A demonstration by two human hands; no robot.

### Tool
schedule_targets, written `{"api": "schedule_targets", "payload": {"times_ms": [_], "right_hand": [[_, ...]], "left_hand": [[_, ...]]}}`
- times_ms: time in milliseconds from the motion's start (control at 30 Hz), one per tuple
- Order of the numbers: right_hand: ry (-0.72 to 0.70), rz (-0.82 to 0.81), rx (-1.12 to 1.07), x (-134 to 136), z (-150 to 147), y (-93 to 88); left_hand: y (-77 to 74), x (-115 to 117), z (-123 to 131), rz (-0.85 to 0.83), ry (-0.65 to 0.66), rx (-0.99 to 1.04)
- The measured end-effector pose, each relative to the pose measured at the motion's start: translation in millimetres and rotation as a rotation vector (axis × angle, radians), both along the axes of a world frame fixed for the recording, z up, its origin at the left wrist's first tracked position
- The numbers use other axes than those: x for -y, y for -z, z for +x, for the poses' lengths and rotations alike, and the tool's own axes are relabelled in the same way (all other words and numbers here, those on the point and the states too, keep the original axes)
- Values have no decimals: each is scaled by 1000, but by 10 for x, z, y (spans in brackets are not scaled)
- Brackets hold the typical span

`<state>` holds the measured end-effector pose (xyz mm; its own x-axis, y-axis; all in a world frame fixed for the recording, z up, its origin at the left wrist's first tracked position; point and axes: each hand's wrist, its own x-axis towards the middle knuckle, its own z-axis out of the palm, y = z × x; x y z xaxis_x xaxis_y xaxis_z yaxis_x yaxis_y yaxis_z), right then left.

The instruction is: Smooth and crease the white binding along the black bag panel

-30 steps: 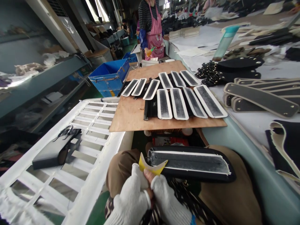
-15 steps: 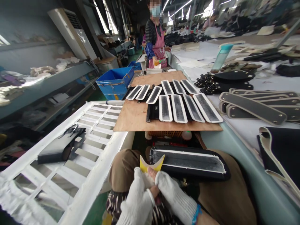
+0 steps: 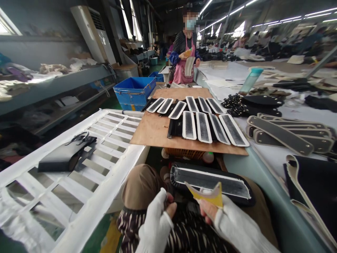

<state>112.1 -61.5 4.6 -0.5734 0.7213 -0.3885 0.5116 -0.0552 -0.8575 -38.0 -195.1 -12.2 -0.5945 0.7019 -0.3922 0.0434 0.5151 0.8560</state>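
My right hand [image 3: 221, 212], in a white knit glove with bare fingertips, grips a small yellow-edged piece [image 3: 207, 196] with a concave curved end and two pointed corners. Just behind that piece, a black padded part [image 3: 210, 182] with a white-edged grey strip lies across my lap. To the left, my left hand [image 3: 159, 218], gloved likewise, is apart from the yellow piece. Its fingers are curled toward the thumb, and whatever they hold, if anything, is hidden. Patterned cloth [image 3: 184, 228] covers my lap beneath both hands.
Ahead, a wooden board [image 3: 150, 133] carries several white-edged dark panels [image 3: 204, 126]. A slatted white rack [image 3: 94, 175] with a black handbag [image 3: 63, 151] stands left. Grey straps [image 3: 279, 133] lie on the right-hand table. Beyond the board are a blue bin [image 3: 135, 93] and a co-worker [image 3: 186, 52].
My hands have separated. My right hand has carried the yellow-edged piece rightward, over the black padded part, and my left hand has let go of it. The co-worker's hands have risen.
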Motion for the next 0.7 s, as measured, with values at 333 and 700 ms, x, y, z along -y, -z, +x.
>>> {"api": "schedule_targets", "payload": {"times_ms": [333, 700], "right_hand": [[-436, 676, 683, -79, -465, -499], [-557, 683, 727, -239, -539, -454]], "left_hand": [[97, -567, -592, 237, -12, 275], [184, -752, -622, 132, 34, 247]]}}
